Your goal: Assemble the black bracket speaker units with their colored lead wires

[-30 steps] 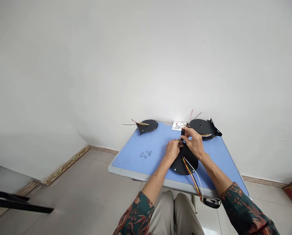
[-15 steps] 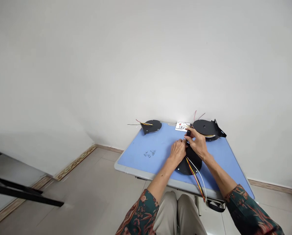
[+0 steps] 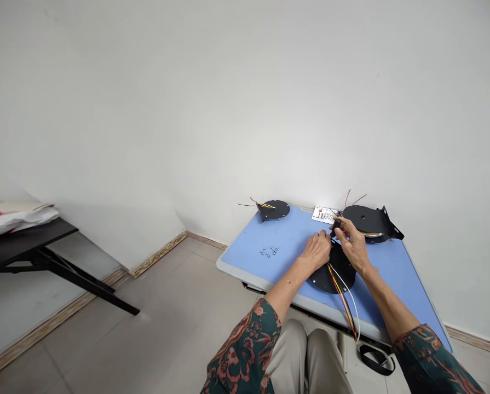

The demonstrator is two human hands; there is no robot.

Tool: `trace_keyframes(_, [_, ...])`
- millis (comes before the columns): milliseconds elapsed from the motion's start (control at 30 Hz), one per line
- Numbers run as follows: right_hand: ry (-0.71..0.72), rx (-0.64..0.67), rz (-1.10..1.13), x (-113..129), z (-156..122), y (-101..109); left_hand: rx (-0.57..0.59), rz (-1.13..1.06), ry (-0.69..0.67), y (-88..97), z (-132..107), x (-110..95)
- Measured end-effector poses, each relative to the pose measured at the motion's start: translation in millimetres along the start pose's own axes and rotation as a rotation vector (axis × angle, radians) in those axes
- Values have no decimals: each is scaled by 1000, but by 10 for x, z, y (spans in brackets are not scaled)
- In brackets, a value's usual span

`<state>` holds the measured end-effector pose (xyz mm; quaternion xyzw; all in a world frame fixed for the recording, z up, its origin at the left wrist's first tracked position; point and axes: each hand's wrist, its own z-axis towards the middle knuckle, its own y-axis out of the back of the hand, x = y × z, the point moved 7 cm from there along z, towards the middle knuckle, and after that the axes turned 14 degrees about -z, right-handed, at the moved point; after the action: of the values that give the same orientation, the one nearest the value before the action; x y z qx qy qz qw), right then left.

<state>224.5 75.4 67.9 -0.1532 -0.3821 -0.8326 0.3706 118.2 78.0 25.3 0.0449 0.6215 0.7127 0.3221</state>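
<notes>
My right hand [image 3: 353, 243] is closed around the black handle of a screwdriver [image 3: 336, 225], which leans over the far edge of a black round metal part [image 3: 330, 282]. Beside the screwdriver's lower end, the curled fingers of my left hand [image 3: 317, 249] grip that part's far-left side; what lies between the fingertips is hidden. Red, yellow, black and white wires [image 3: 343, 301] run out of the part toward me and hang over the table's near edge. Small silver screws [image 3: 268, 252] lie loose to the left of my left hand.
Against the wall, the blue table [image 3: 245, 249] bears another black disc with a bracket [image 3: 278, 210] at far left, a stacked pair of discs [image 3: 365, 219] at far right, and a printed card [image 3: 324, 214]. A dark side table [image 3: 18, 246] with a white bag [image 3: 18, 220] stands left.
My view has turned left, so the table appears farther right and the side table has come in. The screwdriver handle now leans more to the right; both hands stay at the round part.
</notes>
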Motion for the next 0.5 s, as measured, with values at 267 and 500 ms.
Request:
trace_keyframes(267, [95, -136, -167, 87, 22, 24, -18, -25, -34, -1, 24, 21])
trace_keyframes(500, [86, -185, -50, 102, -6, 111, -16, -3, -4, -5, 32, 29])
